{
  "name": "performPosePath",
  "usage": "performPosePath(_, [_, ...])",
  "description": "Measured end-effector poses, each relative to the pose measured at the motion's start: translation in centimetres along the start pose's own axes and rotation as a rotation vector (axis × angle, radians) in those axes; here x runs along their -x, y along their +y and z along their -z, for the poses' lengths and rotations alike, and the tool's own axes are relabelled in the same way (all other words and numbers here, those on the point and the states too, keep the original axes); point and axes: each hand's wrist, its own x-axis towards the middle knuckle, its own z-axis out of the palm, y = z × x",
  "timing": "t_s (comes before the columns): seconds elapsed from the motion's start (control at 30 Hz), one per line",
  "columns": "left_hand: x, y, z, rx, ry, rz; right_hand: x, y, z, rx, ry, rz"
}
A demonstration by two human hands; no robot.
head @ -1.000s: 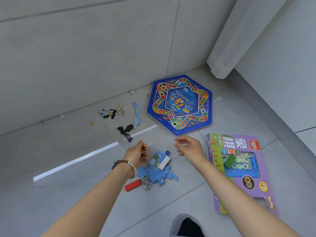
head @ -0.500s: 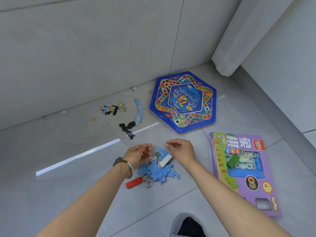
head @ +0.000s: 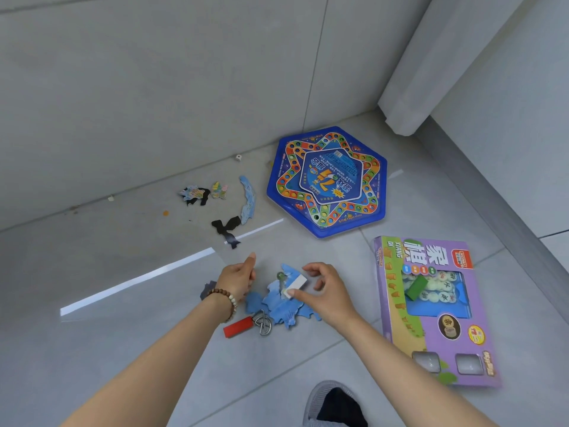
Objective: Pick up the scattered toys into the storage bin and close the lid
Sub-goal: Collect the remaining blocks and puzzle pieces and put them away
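Since half a second ago, right hand point(head: 328, 291) has dropped onto the pile; left hand point(head: 237, 277) has turned thumb-up.

Grasp: right thumb and fingers point(head: 308, 268) pinch the white block point(head: 296, 284) by its two ends. Left fingers are curled under the palm; cannot tell whether they grip anything.

Geometry: white block lies on the blue puzzle pieces point(head: 281, 306) between the two hands. Its long axis runs near-left to far-right. The right hand is on it; the left is just beside the pile.

Count on the floor point(head: 123, 349):
- white block, 1
- red block point(head: 238, 326), 1
- metal ring puzzle point(head: 262, 322), 1, touching the red block
- green marble point(head: 280, 275), 1
- hexagonal game board point(head: 326, 183), 1
- purple chess box point(head: 431, 312), 1, with 1 green block point(head: 416, 286) on it
- die point(head: 238, 157), 1, by the wall

Storage bin: not in view. Judgement: collecting has barely begun.
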Motion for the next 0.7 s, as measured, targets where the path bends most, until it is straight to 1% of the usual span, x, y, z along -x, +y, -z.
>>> performPosePath(0.17, [-0.2, -1.1, -0.7, -0.150, -0.083, -0.220, 0.0, 0.1, -1.4, 0.053, 0.045, 0.026])
performPosePath(0.27, [-0.4, -1.1, -1.0, -0.262, -0.147, -0.302, -0.3, 0.1, -1.4, 0.018, 0.063, -0.025])
performPosePath(0.37, [-0.7, -1.2, -1.1, -0.338, -0.205, -0.310, -0.8, -0.2, -1.0, -0.172, 0.086, -0.109])
performPosePath(0.47, [-1.1, -1.3, -1.2, -0.503, -0.219, -0.333, -1.3, -0.6, 0.2, -0.437, 0.084, -0.238])
performPosePath(0.57, [-1.5, -1.2, -1.3, -0.661, -0.204, -0.345, -1.5, -0.7, 1.8, -0.574, 0.056, -0.354])
performPosePath(0.7, [-1.2, -0.6, -1.5, -0.913, -0.169, -0.386, -1.6, -0.8, 3.0, -0.698, -0.009, -0.430])
